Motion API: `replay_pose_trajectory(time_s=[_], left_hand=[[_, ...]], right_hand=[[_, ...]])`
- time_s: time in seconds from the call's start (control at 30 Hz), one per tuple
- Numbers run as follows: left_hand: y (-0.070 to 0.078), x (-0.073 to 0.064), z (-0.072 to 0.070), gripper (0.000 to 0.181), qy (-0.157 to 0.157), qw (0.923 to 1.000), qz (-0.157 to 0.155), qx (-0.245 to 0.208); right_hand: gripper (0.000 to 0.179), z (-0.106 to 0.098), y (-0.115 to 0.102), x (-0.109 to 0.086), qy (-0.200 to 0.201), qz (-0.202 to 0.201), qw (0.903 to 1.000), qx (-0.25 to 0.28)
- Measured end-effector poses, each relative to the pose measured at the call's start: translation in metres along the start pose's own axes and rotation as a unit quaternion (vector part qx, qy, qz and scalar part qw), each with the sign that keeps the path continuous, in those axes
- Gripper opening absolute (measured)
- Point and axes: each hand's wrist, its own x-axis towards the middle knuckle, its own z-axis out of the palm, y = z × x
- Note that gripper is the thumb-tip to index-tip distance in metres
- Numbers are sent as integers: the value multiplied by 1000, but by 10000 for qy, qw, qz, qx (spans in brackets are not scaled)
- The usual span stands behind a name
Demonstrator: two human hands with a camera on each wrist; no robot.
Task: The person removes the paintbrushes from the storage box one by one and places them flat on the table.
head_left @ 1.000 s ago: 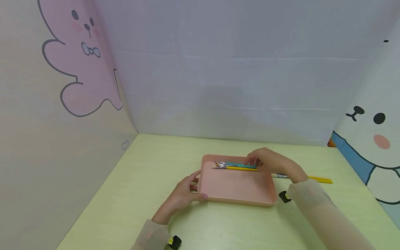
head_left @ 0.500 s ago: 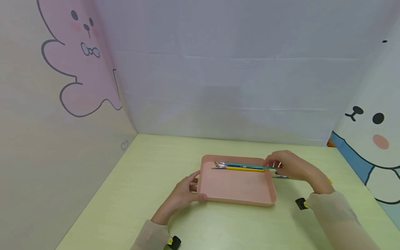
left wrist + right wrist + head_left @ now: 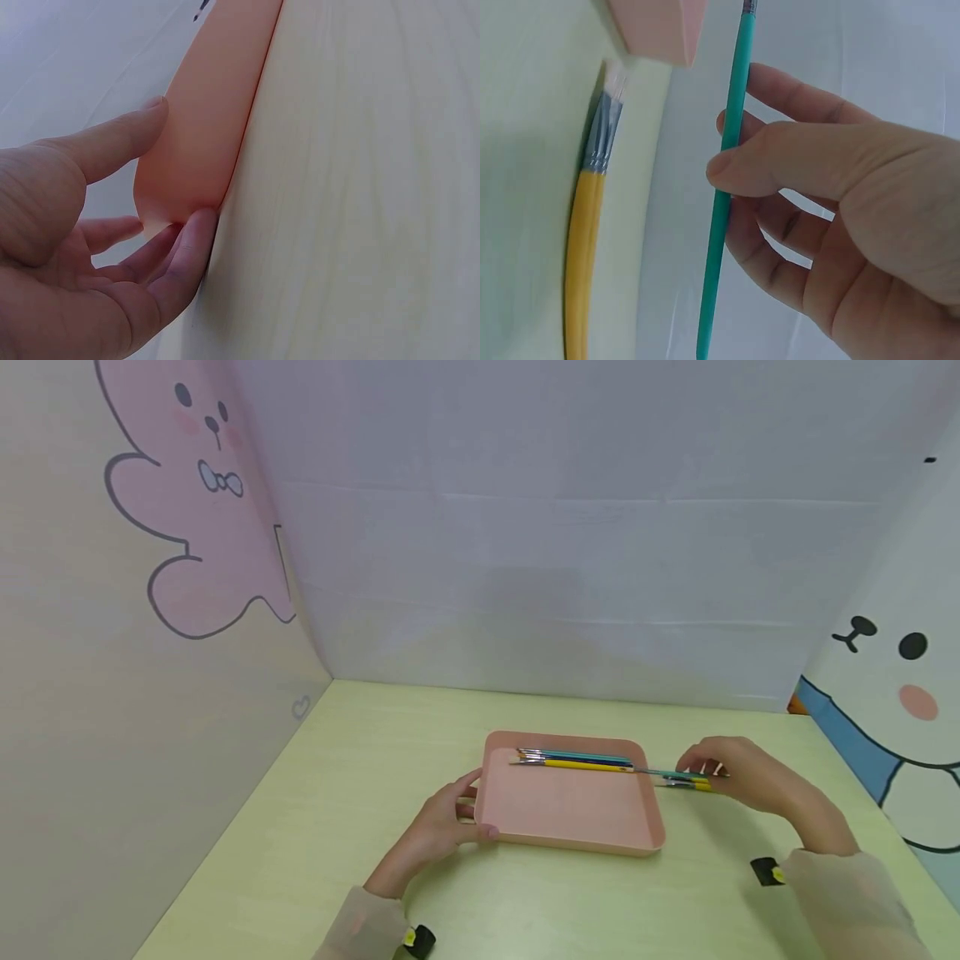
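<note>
A pink rectangular tray (image 3: 570, 814) rests on the table, with my left hand (image 3: 442, 822) holding its near left corner. In the left wrist view the thumb presses the tray wall (image 3: 214, 105) and the fingers curl around the corner. My right hand (image 3: 750, 777) is just beyond the tray's right side. It pinches a teal paintbrush (image 3: 735, 90) between thumb and fingers, and the brush's front end points back over the tray's right rim. Inside the tray lie a yellow paintbrush (image 3: 581, 765) and, beside it, teal and dark-blue ones.
On the table right of the tray, yellow-handled paintbrushes (image 3: 585, 255) lie under the right hand, partly hidden by it in the head view. A pale wall (image 3: 562, 568) rises behind the table (image 3: 360, 727), with cartoon-printed panels left and right.
My right hand has moved right from over the tray, drawing the teal paintbrush out past the right rim. The left hand and the tray have stayed put.
</note>
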Motion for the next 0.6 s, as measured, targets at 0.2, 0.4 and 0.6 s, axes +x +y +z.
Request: replay_pose_trajectory(time_s=[0.2,0.4,0.6], left_hand=[[1,1,1,101,1,10000,4,23],[1,2,2,101,-33,10000,27,75],[-1,2,2,100,-47,9999,52,105]], right_hand=[[39,3,18,-17,216,133,9992,-322],[45,7,34,-35,500,203,9976,-423],[47,9,40,-40,562,229,9972,-438]])
